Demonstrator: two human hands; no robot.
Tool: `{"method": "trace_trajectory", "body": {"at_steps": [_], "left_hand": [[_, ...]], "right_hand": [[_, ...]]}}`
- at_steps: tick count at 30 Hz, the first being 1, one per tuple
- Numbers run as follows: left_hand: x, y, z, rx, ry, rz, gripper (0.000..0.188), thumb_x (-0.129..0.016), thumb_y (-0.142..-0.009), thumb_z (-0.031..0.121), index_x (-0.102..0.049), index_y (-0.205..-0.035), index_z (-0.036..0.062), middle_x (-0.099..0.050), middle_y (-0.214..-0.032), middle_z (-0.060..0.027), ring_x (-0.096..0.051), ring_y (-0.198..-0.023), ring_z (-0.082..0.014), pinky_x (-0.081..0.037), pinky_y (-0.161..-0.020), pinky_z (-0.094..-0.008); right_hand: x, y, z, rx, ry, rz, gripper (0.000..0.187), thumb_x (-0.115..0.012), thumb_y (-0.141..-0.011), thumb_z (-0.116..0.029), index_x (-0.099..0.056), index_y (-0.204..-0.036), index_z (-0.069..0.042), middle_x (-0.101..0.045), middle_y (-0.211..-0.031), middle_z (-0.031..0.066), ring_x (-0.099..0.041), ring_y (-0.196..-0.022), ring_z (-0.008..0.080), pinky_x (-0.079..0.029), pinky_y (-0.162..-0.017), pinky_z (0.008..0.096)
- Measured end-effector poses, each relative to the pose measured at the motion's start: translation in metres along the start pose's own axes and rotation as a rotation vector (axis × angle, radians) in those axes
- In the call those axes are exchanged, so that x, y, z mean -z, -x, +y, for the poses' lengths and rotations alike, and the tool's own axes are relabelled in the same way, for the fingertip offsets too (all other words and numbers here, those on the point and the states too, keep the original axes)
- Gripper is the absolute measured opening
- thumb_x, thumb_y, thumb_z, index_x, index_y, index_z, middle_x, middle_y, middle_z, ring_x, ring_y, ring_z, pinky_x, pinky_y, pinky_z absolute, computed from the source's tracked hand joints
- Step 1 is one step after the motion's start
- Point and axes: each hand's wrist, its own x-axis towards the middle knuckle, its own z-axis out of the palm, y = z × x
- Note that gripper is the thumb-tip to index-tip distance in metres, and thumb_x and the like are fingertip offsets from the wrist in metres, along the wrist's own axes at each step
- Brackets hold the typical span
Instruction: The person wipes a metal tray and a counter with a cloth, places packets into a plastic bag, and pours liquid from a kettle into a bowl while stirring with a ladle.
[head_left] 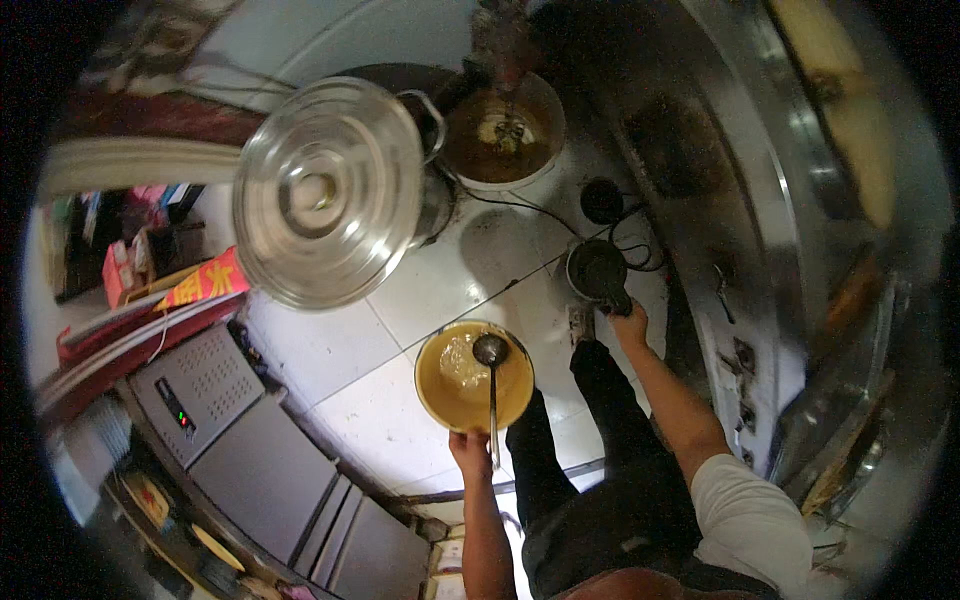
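Fingers of our left hand clamp the round yellow bowl w/ steel ladle; right hand grips the small dark pot. Keep bowl level.

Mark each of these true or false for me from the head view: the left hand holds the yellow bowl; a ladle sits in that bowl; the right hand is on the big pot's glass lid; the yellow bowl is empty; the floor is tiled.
1. The left hand holds the yellow bowl: true, it grips the near rim.
2. A ladle sits in that bowl: true, its handle runs back toward the hand.
3. The right hand is on the glass lid: false, it reaches to a small dark pot on the floor.
4. The yellow bowl is empty: false, it holds a yellowish liquid.
5. The floor is tiled: true, pale tiles.
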Motion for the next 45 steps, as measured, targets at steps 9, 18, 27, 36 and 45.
{"method": "trace_trajectory", "body": {"at_steps": [9, 18, 27, 36, 45], "left_hand": [[-0.072, -0.038, -0.04, 0.141, -0.097, -0.023, 0.03, -0.054, -0.083, 0.002, -0.051, -0.113, 0.0002, -0.059, -0.102, -0.0077, -0.056, -0.087, -0.0151, -0.047, -0.073, -0.0273], [-0.097, -0.061, -0.052, 0.303, -0.256, -0.087, 0.026, -0.055, -0.084, 0.001, -0.053, -0.109, 0.0029, -0.061, -0.101, -0.0042, -0.057, -0.086, -0.0128, -0.045, -0.075, -0.0254], [-0.115, -0.072, -0.047, 0.189, -0.14, -0.108, 0.025, -0.055, -0.084, 0.002, -0.053, -0.109, 0.0029, -0.061, -0.098, -0.0034, -0.056, -0.083, -0.0124, -0.045, -0.073, -0.025], [-0.113, -0.065, -0.04, 0.081, -0.016, -0.132, 0.027, -0.055, -0.084, 0.0, -0.053, -0.111, 0.0024, -0.06, -0.101, -0.0048, -0.056, -0.089, -0.0125, -0.044, -0.079, -0.0263], [-0.077, -0.059, -0.037, 0.014, -0.17, -0.064, 0.02, -0.054, -0.082, 0.002, -0.055, -0.102, 0.002, -0.06, -0.086, -0.0017, -0.053, -0.071, -0.0089, -0.042, -0.06, -0.0235]], "right_hand": [[-0.051, -0.23, 0.102, -0.294, -0.198, 0.217, 0.047, -0.05, -0.091, -0.029, -0.042, -0.129, -0.003, -0.043, -0.131, 0.0156, -0.045, -0.116, 0.0321, -0.038, -0.096, 0.0446], [-0.063, -0.315, 0.118, -0.453, 0.01, 0.17, 0.088, -0.072, -0.076, -0.034, -0.023, -0.139, 0.001, -0.028, -0.141, 0.0174, -0.042, -0.119, 0.0321, -0.047, -0.088, 0.0379], [-0.062, -0.29, 0.127, -0.409, -0.189, 0.169, 0.079, -0.073, -0.076, -0.029, -0.028, -0.133, 0.001, -0.035, -0.133, 0.0141, -0.05, -0.108, 0.0306, -0.049, -0.084, 0.0373], [-0.055, -0.271, 0.107, -0.4, -0.122, 0.123, 0.055, -0.065, -0.082, -0.031, -0.041, -0.122, -0.002, -0.047, -0.117, 0.0111, -0.054, -0.098, 0.0266, -0.048, -0.081, 0.038], [-0.045, -0.171, 0.066, -0.389, -0.041, -0.029, 0.035, -0.055, -0.089, -0.031, -0.053, -0.11, -0.004, -0.058, -0.103, 0.0081, -0.058, -0.089, 0.0224, -0.048, -0.078, 0.038]]}}
